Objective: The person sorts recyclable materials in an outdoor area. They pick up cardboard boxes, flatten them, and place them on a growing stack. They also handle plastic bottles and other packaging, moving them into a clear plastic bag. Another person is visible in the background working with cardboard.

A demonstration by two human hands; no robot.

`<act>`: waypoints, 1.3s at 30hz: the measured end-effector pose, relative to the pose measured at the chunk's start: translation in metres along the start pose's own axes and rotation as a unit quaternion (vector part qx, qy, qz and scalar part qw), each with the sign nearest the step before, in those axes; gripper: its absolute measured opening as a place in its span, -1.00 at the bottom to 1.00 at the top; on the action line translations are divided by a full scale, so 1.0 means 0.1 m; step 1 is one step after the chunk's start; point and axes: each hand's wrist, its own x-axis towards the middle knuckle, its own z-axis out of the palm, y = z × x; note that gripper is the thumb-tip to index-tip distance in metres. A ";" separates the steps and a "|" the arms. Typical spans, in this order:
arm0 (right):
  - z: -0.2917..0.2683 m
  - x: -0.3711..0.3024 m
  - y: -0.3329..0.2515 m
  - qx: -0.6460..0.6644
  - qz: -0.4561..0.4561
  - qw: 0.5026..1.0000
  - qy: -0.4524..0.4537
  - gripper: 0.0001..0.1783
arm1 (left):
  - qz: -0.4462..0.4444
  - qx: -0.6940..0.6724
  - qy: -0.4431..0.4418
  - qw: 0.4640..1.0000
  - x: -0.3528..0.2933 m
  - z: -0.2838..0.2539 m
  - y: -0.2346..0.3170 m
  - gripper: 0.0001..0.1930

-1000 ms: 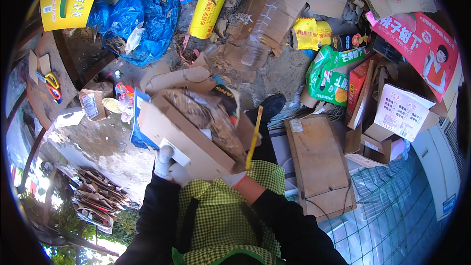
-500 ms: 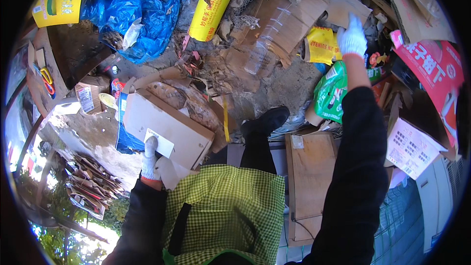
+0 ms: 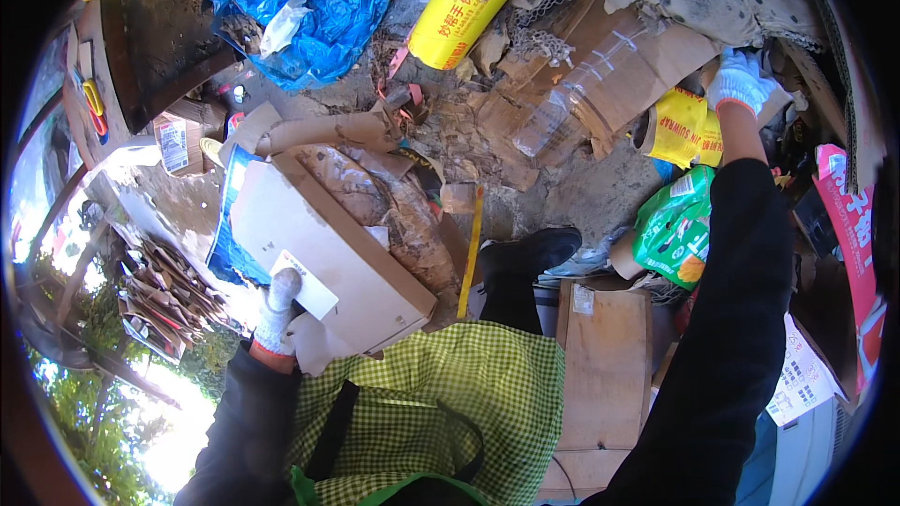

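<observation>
The person's left hand (image 3: 277, 311), in a white knit glove, is clamped on the near left edge of a cardboard carton (image 3: 333, 230), thumb pressed over a white label (image 3: 307, 286) on its pale side. The carton is in front of the person, left of centre, just beyond the green checked apron (image 3: 422, 379). It is tilted, its long axis running diagonally from upper left to lower right, and its open side points away toward the upper right, where crumpled brown packing (image 3: 394, 201) fills it. A yellow strip (image 3: 471, 253) stands just beside the carton's right end.

The right hand (image 3: 739, 82), gloved likewise, reaches far to the upper right, beside a brown cardboard sheet (image 3: 656, 54) and just above a yellow tube (image 3: 689, 128). Its fingertips are small and partly hidden in this view, so whether they grip anything cannot be told. A green package (image 3: 673, 225) lies near the right forearm.
</observation>
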 end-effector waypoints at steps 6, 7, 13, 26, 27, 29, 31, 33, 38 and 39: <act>0.02 -0.34 0.78 0.462 0.000 0.887 0.006 -0.42 | -0.009 -0.045 0.025 0.999 0.08 -0.10 -0.20 -0.10; 0.00 -0.47 0.92 0.691 0.020 0.721 -0.048 -0.34 | -0.010 -0.040 0.043 0.998 0.10 -0.14 -0.23 -0.12; -0.24 -0.27 0.36 0.666 -0.120 0.718 -0.165 -0.14 | -0.044 -0.004 0.000 0.999 0.15 -0.34 -0.36 -0.14; -0.87 -3.13 -0.71 0.418 -0.123 0.841 0.320 -0.52 | 0.036 0.075 0.002 0.997 0.27 -0.51 -0.43 -0.16; -0.89 -3.24 -0.72 0.420 -0.132 0.850 0.290 -0.48 | 0.028 0.075 0.004 0.997 0.28 -0.52 -0.42 -0.17; -0.88 -3.16 -0.66 0.433 -0.134 0.836 0.309 -0.48 | 0.018 0.079 0.014 0.997 0.29 -0.53 -0.39 -0.17; -0.87 -2.93 -0.53 0.412 -0.164 0.860 0.250 -0.33 | 0.019 0.060 0.024 0.998 0.29 -0.53 -0.37 -0.23; -0.91 -2.72 -0.43 0.407 -0.210 0.851 0.256 -0.09 | 0.040 0.019 0.021 0.999 0.28 -0.51 -0.35 -0.37; -1.14 -2.32 -0.32 0.479 -0.141 0.854 0.146 0.23 | 0.043 0.007 0.030 0.999 0.24 -0.45 -0.29 -0.39; -1.15 -2.22 -0.29 0.406 -0.167 0.889 0.131 0.21 | 0.044 0.026 0.044 0.998 0.24 -0.45 -0.28 -0.40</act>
